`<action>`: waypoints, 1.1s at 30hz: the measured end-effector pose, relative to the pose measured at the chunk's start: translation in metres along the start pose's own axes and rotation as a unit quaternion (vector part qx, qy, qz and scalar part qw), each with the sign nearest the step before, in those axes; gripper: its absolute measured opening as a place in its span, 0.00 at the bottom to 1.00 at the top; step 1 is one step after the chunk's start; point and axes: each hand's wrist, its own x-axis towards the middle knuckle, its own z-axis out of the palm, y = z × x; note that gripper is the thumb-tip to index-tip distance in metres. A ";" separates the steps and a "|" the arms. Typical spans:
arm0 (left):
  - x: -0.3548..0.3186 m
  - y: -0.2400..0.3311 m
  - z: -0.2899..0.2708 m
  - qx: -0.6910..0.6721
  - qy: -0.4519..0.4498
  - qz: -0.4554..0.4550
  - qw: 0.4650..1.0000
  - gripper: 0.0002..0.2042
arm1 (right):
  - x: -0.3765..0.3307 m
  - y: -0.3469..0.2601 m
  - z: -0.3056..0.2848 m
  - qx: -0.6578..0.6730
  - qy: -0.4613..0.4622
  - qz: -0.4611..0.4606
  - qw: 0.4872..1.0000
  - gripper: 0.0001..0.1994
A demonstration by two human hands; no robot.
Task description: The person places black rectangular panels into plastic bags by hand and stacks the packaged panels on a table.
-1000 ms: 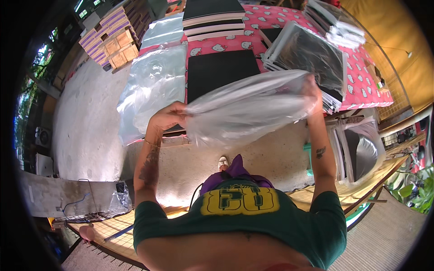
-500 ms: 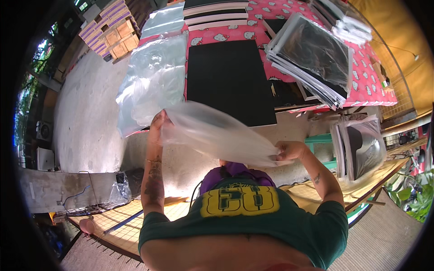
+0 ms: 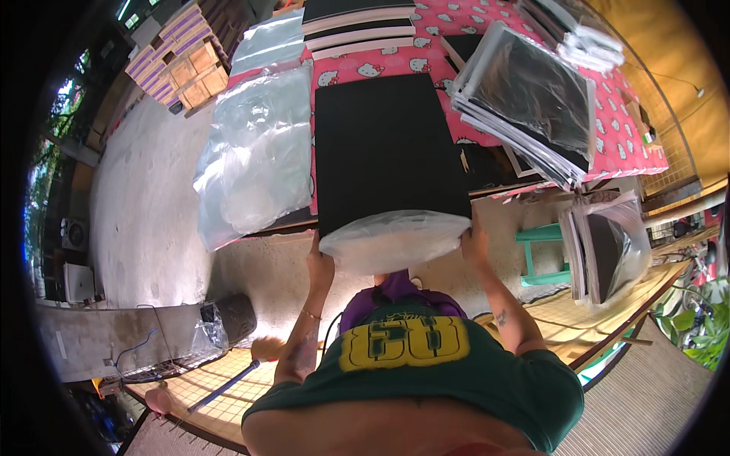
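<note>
A clear plastic bag (image 3: 391, 247) is stretched between my two hands, its mouth around the near edge of a large black panel (image 3: 384, 148). My left hand (image 3: 320, 262) is closed at the bag's left corner, beside the panel. At the opposite corner my right hand (image 3: 474, 242) grips the bag too; its fingertips are partly hidden. Most of the panel lies flat on the table, and its near end reaches past the table edge toward me. Just left of it lies a pile of flat clear plastic bags (image 3: 258, 144).
A pink patterned cloth (image 3: 372, 68) covers the table. Bagged black panels (image 3: 525, 99) are piled at the right, and black panels with white edges (image 3: 357, 30) are stacked at the back. A green stool (image 3: 544, 254) and more bagged panels (image 3: 604, 251) stand lower right.
Both hands have brought the bag level and its mouth now surrounds the panel's near edge. My left hand moved right and nearer me. The panel's near end now extends closer to me.
</note>
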 end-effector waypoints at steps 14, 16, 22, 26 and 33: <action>0.140 0.163 -0.157 -0.433 -0.061 0.183 0.881 0.33 | 0.066 -0.208 -0.161 0.679 -0.119 -0.042 0.724 0.36; 0.186 0.183 -0.165 -0.068 0.124 0.237 0.961 0.28 | 0.107 -0.233 -0.168 0.687 -0.128 -0.126 0.704 0.24; 0.313 0.181 -0.107 -0.770 -0.230 0.050 0.593 0.08 | 0.212 -0.245 -0.118 0.672 -0.115 -0.034 0.731 0.12; 0.325 0.129 -0.036 -0.757 -0.103 -0.141 0.630 0.05 | 0.240 -0.173 -0.055 0.720 -0.106 0.062 0.683 0.09; 0.292 0.041 0.054 -0.612 -0.105 -0.150 0.770 0.05 | 0.221 -0.017 0.046 0.546 0.014 0.245 0.801 0.12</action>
